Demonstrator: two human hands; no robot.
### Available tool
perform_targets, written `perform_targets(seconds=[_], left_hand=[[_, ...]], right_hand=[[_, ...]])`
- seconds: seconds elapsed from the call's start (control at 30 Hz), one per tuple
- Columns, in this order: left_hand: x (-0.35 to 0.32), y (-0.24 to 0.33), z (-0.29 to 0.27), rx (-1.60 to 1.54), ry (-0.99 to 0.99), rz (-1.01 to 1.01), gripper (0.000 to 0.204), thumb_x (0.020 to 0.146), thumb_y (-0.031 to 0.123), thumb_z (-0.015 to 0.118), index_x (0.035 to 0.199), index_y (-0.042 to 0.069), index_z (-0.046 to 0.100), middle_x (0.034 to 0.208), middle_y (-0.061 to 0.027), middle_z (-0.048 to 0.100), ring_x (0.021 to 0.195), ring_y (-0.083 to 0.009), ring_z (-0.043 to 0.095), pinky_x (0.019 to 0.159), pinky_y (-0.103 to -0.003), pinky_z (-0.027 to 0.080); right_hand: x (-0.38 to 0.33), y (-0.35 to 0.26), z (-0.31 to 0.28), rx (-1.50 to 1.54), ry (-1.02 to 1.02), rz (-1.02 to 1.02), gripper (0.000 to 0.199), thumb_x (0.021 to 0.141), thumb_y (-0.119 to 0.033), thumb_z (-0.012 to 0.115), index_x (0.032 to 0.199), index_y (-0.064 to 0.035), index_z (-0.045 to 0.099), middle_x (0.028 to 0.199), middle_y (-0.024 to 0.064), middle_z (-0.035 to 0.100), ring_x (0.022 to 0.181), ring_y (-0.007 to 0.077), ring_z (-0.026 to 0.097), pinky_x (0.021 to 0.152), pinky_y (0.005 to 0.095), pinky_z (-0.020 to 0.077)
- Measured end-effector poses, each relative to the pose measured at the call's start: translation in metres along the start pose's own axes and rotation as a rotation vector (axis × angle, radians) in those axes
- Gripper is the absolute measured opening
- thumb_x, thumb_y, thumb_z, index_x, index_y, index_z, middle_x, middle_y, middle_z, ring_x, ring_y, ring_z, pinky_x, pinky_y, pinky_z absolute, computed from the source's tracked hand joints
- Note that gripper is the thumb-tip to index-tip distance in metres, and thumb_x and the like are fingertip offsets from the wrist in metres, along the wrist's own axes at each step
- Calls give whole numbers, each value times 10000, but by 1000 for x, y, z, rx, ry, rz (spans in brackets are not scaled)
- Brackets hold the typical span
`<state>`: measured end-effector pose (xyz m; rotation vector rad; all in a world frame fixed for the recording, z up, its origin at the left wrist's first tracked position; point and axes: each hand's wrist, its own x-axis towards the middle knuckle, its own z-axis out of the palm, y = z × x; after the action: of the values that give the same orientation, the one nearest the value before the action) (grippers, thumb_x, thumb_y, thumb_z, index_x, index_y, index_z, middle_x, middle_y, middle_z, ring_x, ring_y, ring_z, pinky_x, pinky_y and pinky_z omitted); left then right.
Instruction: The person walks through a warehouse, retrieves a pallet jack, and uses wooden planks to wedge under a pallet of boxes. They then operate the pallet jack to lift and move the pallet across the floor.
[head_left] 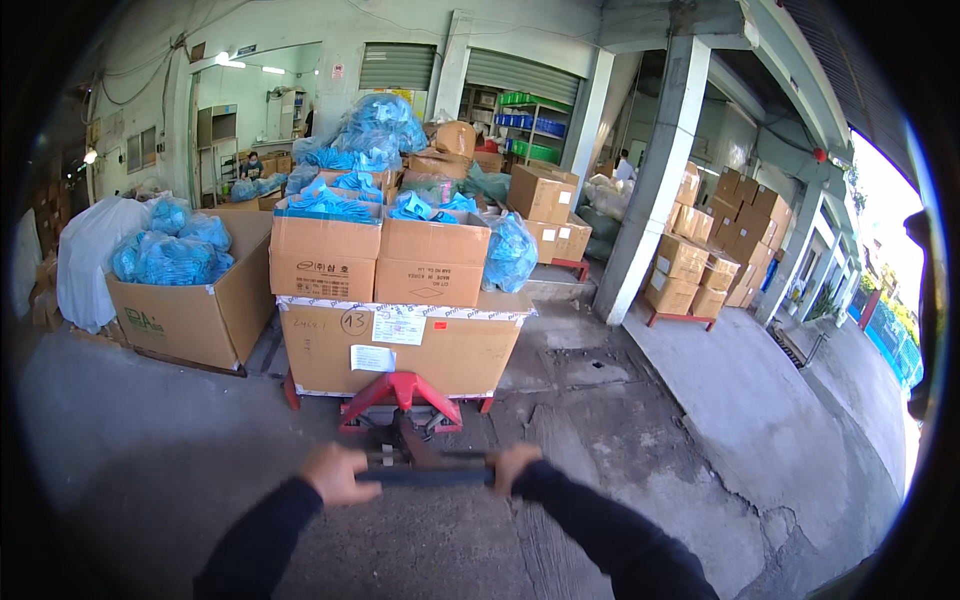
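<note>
My left hand [338, 475] and my right hand [514, 468] are closed round the two ends of the dark bar handle [428, 477] of a pallet jack. The jack's red frame [403, 388] stands ahead of the handle, at the front of a large cardboard box [460, 352] with paper labels. On top of that box are two smaller open cartons, a left one [322, 255] and a right one [430, 275], both heaped with light blue pieces [330, 202]. The jack's forks are hidden.
To the left stands a wide open carton [215, 315] with blue bagged bundles, beside a white-covered stack [95, 260]. A concrete pillar [655, 180] rises to the right, near stacked cartons [680, 270] on a red base. The concrete floor [640, 450] is cracked. Two people are in the background.
</note>
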<state>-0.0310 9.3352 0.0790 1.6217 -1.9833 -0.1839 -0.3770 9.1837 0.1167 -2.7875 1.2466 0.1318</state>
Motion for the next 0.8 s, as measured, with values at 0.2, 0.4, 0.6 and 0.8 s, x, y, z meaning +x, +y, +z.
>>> perform_targets(seconds=[0.2,0.4,0.6,0.8], left_hand=[[-41,22,-1,231,-36,54,592,650,636,770,678,56,657,652,-157,644,617,-361,645,568,-468,504],[-193,99,121,-26,-644,-127,532,726,621,718,729,89,700,723,-196,659,735,-388,650,705,-518,494],[-11,33,5,163,-47,-36,487,675,531,774,802,75,660,759,-154,675,769,-359,671,701,-459,532],[-50,39,18,360,126,-17,380,576,409,797,626,92,595,608,-112,609,612,-334,633,608,-499,481]], right_hand=[[-40,-17,53,-51,332,-47,118,715,-323,693,762,-215,700,647,52,673,636,298,689,596,442,551],[-157,-77,204,263,-574,-131,354,787,-406,642,998,-132,717,966,128,730,943,280,703,809,433,549],[5,32,44,39,-78,-293,510,712,-585,725,980,-152,704,901,133,724,827,280,715,721,425,567],[-51,0,107,0,629,-192,196,730,-347,693,713,-170,609,577,35,585,480,267,592,459,448,470]])
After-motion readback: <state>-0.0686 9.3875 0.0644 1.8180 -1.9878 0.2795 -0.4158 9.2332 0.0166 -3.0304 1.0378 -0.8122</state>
